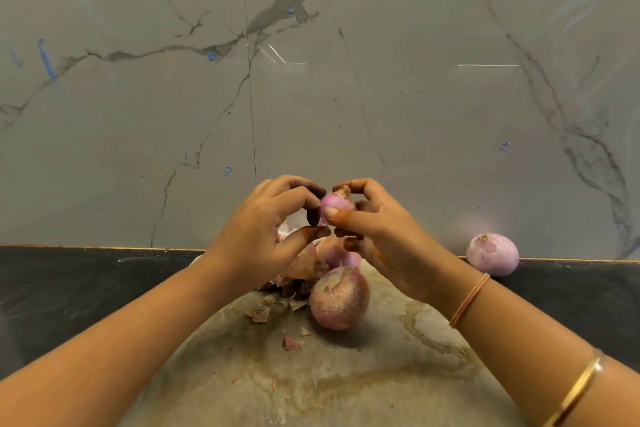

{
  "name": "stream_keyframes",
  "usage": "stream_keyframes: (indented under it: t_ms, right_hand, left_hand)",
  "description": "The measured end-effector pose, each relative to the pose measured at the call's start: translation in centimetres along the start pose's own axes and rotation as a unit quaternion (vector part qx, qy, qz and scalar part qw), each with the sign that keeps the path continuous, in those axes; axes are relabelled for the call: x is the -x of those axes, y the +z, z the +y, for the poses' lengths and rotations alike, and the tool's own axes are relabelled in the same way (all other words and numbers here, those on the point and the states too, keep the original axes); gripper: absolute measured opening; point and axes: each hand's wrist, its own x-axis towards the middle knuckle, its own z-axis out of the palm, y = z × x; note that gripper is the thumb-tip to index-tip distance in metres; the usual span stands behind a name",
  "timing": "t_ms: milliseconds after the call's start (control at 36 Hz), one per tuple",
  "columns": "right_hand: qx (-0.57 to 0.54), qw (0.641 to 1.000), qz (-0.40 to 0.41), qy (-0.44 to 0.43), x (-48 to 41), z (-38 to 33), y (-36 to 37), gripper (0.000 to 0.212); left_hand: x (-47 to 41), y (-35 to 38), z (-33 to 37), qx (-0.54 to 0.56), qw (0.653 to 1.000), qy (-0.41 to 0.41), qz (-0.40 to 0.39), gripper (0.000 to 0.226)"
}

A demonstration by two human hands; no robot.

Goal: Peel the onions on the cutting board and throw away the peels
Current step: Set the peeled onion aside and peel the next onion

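Marble wall point(381, 97) backs the cutting board point(329, 385). Above it, left hand point(266, 236) and right hand point(377, 236), fingers curled, together grip a small onion point(334, 206); peels point(294, 284) lie beneath.

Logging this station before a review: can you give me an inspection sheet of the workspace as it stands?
Surface: stained cutting board on a dark counter.
Job's things: small onion held up; large onion on the board, third onion behind it; pale onion on the counter by the wall.
Clutter: peels heaped on the board.
Hands: left hand and right hand both grip the small onion.
Cables: nothing seen.
Surroundings: veined marble wall.
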Motion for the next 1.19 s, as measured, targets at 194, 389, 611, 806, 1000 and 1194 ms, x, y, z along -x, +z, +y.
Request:
stream_keyframes:
  t_ms: [194,389,611,806,1000,1194]
  right_hand:
    - [0.023,0.998,0.049,-0.022,0.1,-0.4,-0.4,0.021]
    - [-0.085,0.995,0.043,0.014,0.0,-0.6,-0.8,0.030]
    - [-0.110,0.992,0.059,0.016,0.1,-0.8,-0.9,0.039]
    - [-0.066,0.997,0.047,0.005,0.0,-0.7,-1.5,0.028]
    - [0.059,0.998,-0.008,-0.015,0.1,-0.1,-1.1,0.035]
    - [0.125,0.990,-0.023,-0.055,0.3,-0.1,-0.9,0.038]
  left_hand:
    - [0.0,0.1,0.5,0.032,0.999,-0.012,0.000,0.012]
    - [0.0,0.1,0.7,0.054,0.997,-0.055,0.004,0.007]
    - [-0.1,-0.1,0.8,0.087,0.983,-0.153,0.054,0.012]
    - [-0.1,-0.3,0.2,0.072,0.976,-0.194,0.063,0.018]
    - [-0.1,-0.1,0.8,0.058,0.984,-0.165,-0.001,0.021]
    - [-0.1,-0.3,0.6,0.077,0.981,-0.180,0.014,0.021]
